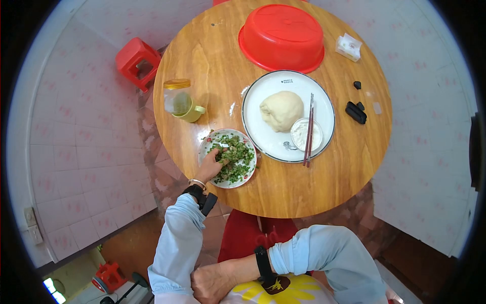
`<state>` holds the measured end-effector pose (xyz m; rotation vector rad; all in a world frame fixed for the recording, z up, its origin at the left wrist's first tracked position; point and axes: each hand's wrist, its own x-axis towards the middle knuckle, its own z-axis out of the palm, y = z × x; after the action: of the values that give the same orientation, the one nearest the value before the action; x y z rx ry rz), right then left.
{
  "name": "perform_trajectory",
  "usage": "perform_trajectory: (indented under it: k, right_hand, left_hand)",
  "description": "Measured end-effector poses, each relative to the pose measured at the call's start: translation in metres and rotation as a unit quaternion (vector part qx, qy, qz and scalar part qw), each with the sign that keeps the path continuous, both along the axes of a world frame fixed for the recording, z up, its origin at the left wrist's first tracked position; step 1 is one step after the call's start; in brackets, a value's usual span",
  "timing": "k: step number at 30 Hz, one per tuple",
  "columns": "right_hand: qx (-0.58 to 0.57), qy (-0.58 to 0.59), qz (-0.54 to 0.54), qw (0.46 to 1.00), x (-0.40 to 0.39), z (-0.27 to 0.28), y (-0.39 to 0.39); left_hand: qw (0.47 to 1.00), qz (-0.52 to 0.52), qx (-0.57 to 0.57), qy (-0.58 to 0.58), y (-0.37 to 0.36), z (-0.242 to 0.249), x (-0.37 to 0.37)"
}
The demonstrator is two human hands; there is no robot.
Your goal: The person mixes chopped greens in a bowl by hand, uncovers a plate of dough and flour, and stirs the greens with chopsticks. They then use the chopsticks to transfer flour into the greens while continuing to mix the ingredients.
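My left hand reaches into a patterned bowl of chopped greens, its fingers closed among the pieces; what they hold is hidden. Near my lap, my right hand is curled closed against the left sleeve, and whatever lies inside its fingers cannot be seen. Right of the bowl stands a large white plate with a dark rim. It bears a ball of dough and a small bowl of white flour, with brown chopsticks resting across that bowl.
An upturned red basin sits at the back of the round wooden table. A lidded jar and yellow cup stand left. Tissues and black objects lie right. A red stool is beyond the left edge.
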<state>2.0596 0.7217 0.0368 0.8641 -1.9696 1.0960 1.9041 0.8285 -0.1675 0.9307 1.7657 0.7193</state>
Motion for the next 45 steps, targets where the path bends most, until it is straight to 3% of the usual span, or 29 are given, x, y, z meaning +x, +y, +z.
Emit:
perform_trajectory:
  k: [5,11,14,16,21,24,26,27,29,31,32,33,35,37,38,40,44,45]
  right_hand:
    - [0.023,-0.005,0.017,1.0,-0.001,-0.006,0.01]
    - [-0.066,0.023,-0.006,0.998,-0.006,-0.02,0.0]
    - [-0.144,-0.003,-0.013,0.989,-0.003,-0.019,0.002]
    - [-0.08,-0.017,0.004,0.997,-0.002,-0.017,0.011]
    - [-0.071,-0.024,0.014,0.997,0.004,-0.013,0.005]
    - [-0.051,-0.045,0.076,0.995,0.001,-0.007,0.015]
    - [-0.083,-0.132,0.131,0.979,0.008,0.002,0.032]
    - [-0.083,-0.135,0.125,0.979,0.012,0.002,0.038]
    - [-0.27,-0.134,0.101,0.948,0.023,-0.004,0.057]
    - [-0.21,-0.195,0.017,0.958,0.03,-0.021,0.092]
    - [-0.184,-0.213,-0.081,0.956,0.033,-0.042,0.107]
    - [-0.156,-0.229,-0.179,0.944,0.036,-0.065,0.121]
    - [-0.267,-0.332,-0.308,0.851,0.047,-0.092,0.152]
    - [-0.424,-0.417,-0.366,0.716,0.063,-0.109,0.175]
    - [-0.421,-0.417,-0.37,0.715,0.073,-0.117,0.186]
    - [-0.579,-0.397,-0.356,0.617,0.095,-0.132,0.197]
    - [-0.59,-0.395,-0.401,0.579,0.131,-0.148,0.198]
    - [-0.614,-0.377,-0.428,0.546,0.137,-0.149,0.196]
  left_hand:
    - [0.998,-0.033,-0.032,0.036,0.001,0.002,-0.002]
    - [0.991,-0.082,-0.053,0.086,0.005,0.004,-0.005]
    - [0.996,-0.071,-0.027,0.052,0.01,0.013,-0.003]
    - [0.997,-0.069,-0.017,0.041,0.014,0.002,-0.011]
    - [0.998,-0.047,0.026,0.04,0.008,-0.019,-0.003]
    - [0.999,-0.033,0.026,0.011,0.008,-0.018,-0.002]
    - [0.999,-0.023,0.029,0.029,0.004,-0.017,0.001]
    - [0.999,-0.028,0.03,0.025,0.002,-0.017,0.001]
    - [0.996,-0.028,0.034,0.075,0.005,-0.017,0.003]
    - [0.994,-0.027,0.07,0.075,0.004,-0.01,0.009]
    - [0.992,-0.02,0.076,0.097,0.003,-0.004,0.014]
    - [0.989,-0.013,0.083,0.119,0.001,-0.001,0.017]
    - [0.984,-0.025,0.125,0.126,-0.001,-0.007,0.016]
    - [0.977,-0.028,0.118,0.176,-0.003,-0.009,0.019]
    - [0.975,-0.032,0.097,0.196,-0.005,-0.009,0.02]
    - [0.969,-0.037,0.131,0.205,-0.009,-0.01,0.022]
    - [0.945,-0.061,0.185,0.263,-0.018,0.008,0.029]
    - [0.929,-0.076,0.203,0.3,-0.021,0.012,0.03]
